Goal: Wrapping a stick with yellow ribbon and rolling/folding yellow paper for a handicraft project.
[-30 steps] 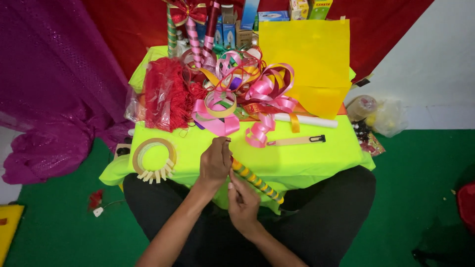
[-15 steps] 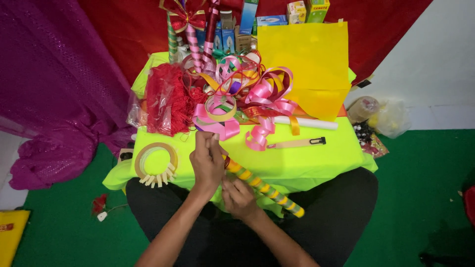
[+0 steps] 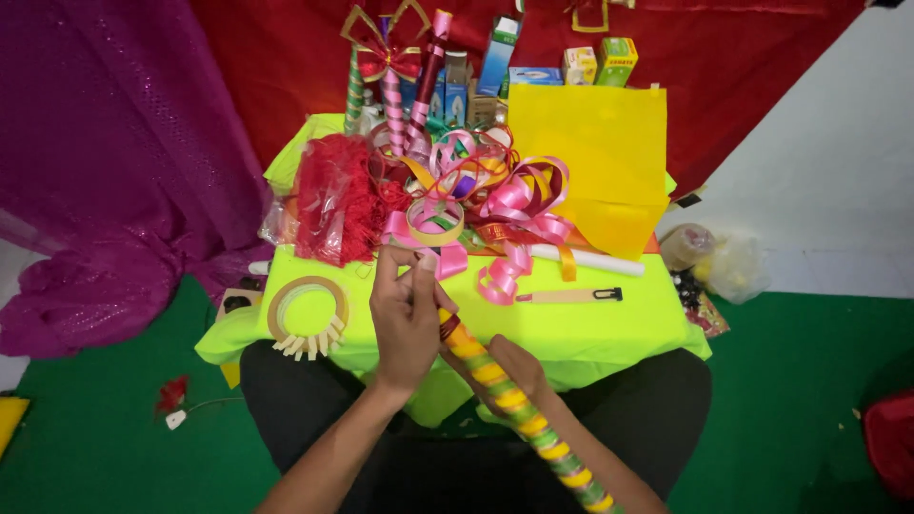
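A long stick wrapped in spiralling yellow and green ribbon slants from the table's front edge down to the lower right. My left hand pinches its upper end, fingers closed around the tip. My right hand holds the stick from below, a little lower down. Both hands hover over my lap in front of the low table with its lime-green cloth.
A tape ring with cut strips lies at the front left, a craft knife and a white tube at the right. Behind are pink and yellow ribbon curls, red netting, yellow paper, decorated sticks, small boxes.
The wrapped stick now reaches further down to the lower right, and my right hand has slid lower along it. The view has shifted slightly.
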